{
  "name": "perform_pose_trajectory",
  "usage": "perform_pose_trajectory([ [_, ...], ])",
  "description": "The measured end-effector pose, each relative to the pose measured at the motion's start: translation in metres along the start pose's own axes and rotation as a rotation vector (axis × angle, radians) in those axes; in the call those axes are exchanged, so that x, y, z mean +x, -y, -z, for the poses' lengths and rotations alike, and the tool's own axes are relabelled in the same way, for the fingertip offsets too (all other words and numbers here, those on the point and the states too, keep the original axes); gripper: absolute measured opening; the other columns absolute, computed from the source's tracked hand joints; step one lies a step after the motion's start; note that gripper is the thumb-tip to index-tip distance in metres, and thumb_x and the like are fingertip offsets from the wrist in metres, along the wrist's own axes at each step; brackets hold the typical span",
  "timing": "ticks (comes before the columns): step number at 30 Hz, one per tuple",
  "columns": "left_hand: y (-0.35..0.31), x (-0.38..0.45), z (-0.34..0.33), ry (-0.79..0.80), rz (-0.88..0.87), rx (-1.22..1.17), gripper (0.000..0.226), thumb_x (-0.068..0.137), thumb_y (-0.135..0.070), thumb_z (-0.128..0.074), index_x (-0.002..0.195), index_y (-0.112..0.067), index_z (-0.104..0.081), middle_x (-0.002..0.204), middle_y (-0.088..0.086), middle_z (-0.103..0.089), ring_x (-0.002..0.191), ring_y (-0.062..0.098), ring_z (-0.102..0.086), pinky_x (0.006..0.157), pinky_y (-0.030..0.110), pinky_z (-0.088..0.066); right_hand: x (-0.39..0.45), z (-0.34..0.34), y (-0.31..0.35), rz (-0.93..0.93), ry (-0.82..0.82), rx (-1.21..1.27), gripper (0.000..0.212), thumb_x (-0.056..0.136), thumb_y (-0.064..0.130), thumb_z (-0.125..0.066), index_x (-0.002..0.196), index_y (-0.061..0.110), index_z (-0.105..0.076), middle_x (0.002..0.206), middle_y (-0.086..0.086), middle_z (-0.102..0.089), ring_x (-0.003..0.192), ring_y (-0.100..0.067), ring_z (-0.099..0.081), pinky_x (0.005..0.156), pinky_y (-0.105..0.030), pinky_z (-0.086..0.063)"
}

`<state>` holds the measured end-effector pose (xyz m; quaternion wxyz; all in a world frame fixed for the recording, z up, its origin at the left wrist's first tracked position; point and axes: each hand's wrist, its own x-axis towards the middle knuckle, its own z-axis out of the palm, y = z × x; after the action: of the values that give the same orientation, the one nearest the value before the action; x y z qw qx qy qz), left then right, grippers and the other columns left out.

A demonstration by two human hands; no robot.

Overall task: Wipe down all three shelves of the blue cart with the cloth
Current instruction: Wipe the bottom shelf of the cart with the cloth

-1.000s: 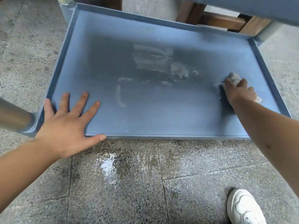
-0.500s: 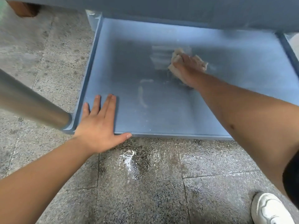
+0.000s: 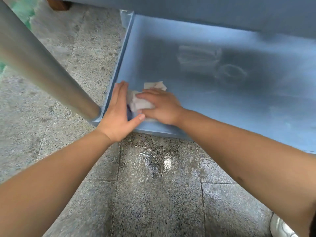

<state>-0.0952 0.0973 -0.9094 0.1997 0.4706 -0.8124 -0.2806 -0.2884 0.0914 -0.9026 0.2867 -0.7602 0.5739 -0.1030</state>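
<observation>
Landmark: one blue bottom shelf (image 3: 213, 103) of the cart, low over the speckled stone floor (image 3: 153, 194).
Cloth: one crumpled white cloth (image 3: 142, 101), lying on the shelf right at its near left corner, squeezed between the two hands.
Right hand (image 3: 160, 108): palm down on the cloth, fingers (image 3: 147, 95) laid fairly straight over it and pressing it to the shelf, not clenched.
Left hand (image 3: 118, 113): flat at the same corner, across the shelf's left rim, fingers (image 3: 119, 93) straight and together, thumb stretched out to touch the cloth's near edge; it gripped nothing.
Hands counted: two, both at that one corner, touching the cloth from either side.
Post: one grey metal post (image 3: 42, 65), rising from the shelf's near left corner, just left of the left hand.
Shelf surface: dusty smears and one faint ring mark toward the middle, well apart from the cloth.
Floor: one wet shiny patch just in front of the shelf's near edge.
Shoe: one white shoe (image 3: 280, 228), well in front of the shelf, to the right.
</observation>
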Motion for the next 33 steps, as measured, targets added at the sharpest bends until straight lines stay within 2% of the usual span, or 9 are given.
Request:
perform_pose_trajectory([
  [2,0.001,0.001,0.002,-0.035,0.024,-0.064,0.109,0.08,-0.078,-0.039,0.151,-0.001,-0.008,0.16,0.017,-0.011,0.148,0.024,-0.004,0.115,0.015,-0.001,-0.012,-0.01,0.015,0.113,0.042,-0.049,0.067,0.078,0.064,-0.061,0.137,0.033,-0.051,0.146,0.007,-0.048,0.139,-0.017,-0.036,0.114,-0.036,-0.023],
  [4,0.003,0.002,0.003,-0.063,0.053,-0.096,0.103,0.081,-0.071,-0.041,0.151,-0.001,-0.013,0.158,0.017,-0.017,0.147,0.026,-0.011,0.119,0.028,-0.009,-0.02,-0.013,0.02,0.171,0.079,-0.173,0.08,0.07,0.069,-0.065,0.138,0.032,-0.047,0.145,0.009,-0.047,0.138,-0.017,-0.036,0.113,-0.041,-0.027],
  [10,0.003,0.006,0.001,-0.113,0.078,-0.121,0.094,0.08,-0.067,-0.038,0.148,-0.003,-0.024,0.153,0.015,-0.029,0.14,0.021,-0.027,0.11,0.026,-0.018,-0.031,-0.004,0.017,0.175,0.004,-0.009,0.062,0.066,0.039,-0.074,0.124,0.035,-0.053,0.12,0.01,-0.064,0.108,-0.014,-0.055,0.088,-0.032,-0.048],
  [14,0.007,0.006,-0.005,-0.077,0.042,-0.008,0.091,0.08,-0.067,-0.041,0.147,-0.009,-0.023,0.151,0.015,-0.031,0.137,0.027,-0.03,0.108,0.033,-0.023,-0.059,0.033,-0.031,-0.036,-0.302,0.417,0.071,0.064,0.019,-0.079,0.131,0.018,-0.054,0.121,0.014,-0.057,0.104,0.006,-0.05,0.089,-0.004,-0.034],
  [18,0.011,0.007,-0.013,0.003,-0.068,0.226,0.085,0.079,-0.064,-0.043,0.142,-0.009,-0.028,0.146,0.017,-0.033,0.14,0.036,-0.023,0.114,0.05,-0.021,-0.109,0.1,-0.115,-0.361,-0.576,0.494,0.07,0.066,0.016,-0.079,0.13,0.017,-0.05,0.101,0.016,-0.055,0.078,0.013,-0.053,0.074,-0.01,-0.042],
  [23,0.003,0.011,-0.013,0.007,-0.061,0.308,0.083,0.079,-0.064,-0.04,0.137,-0.004,-0.034,0.14,0.021,-0.038,0.135,0.043,-0.028,0.114,0.054,-0.021,-0.22,0.158,-0.224,-0.776,-0.89,0.528,0.065,0.067,0.028,-0.075,0.128,0.028,-0.049,0.116,-0.003,-0.063,0.103,-0.021,-0.064,0.093,-0.041,-0.052],
  [26,-0.003,0.01,-0.015,0.005,-0.061,0.336,0.083,0.078,-0.062,-0.04,0.137,-0.003,-0.035,0.14,0.022,-0.038,0.135,0.044,-0.027,0.114,0.054,-0.02,-0.291,0.158,-0.263,-1.03,-0.796,0.252,0.073,0.073,0.045,-0.064,0.139,0.022,-0.042,0.122,-0.006,-0.058,0.115,-0.029,-0.058,0.092,-0.036,-0.044],
  [30,-0.011,0.008,-0.01,-0.064,0.0,0.46,0.085,0.08,-0.064,-0.036,0.134,0.002,-0.035,0.141,0.027,-0.037,0.135,0.05,-0.024,0.112,0.056,-0.017,-0.312,0.135,-0.282,-1.11,-0.616,-0.066,0.095,0.075,0.066,-0.046,0.153,0.018,-0.02,0.157,-0.016,-0.025,0.145,-0.033,-0.023,0.118,-0.045,-0.018],
  [33,-0.015,0.008,-0.01,-0.087,0.087,0.633,0.089,0.08,-0.068,-0.035,0.14,-0.002,-0.028,0.147,0.029,-0.03,0.135,0.054,-0.019,0.104,0.067,-0.02,-0.289,0.127,-0.283,-1.114,-0.692,-0.096,0.089,0.079,0.065,-0.045,0.151,0.015,-0.027,0.152,-0.018,-0.035,0.14,-0.035,-0.031,0.116,-0.046,-0.024],
])
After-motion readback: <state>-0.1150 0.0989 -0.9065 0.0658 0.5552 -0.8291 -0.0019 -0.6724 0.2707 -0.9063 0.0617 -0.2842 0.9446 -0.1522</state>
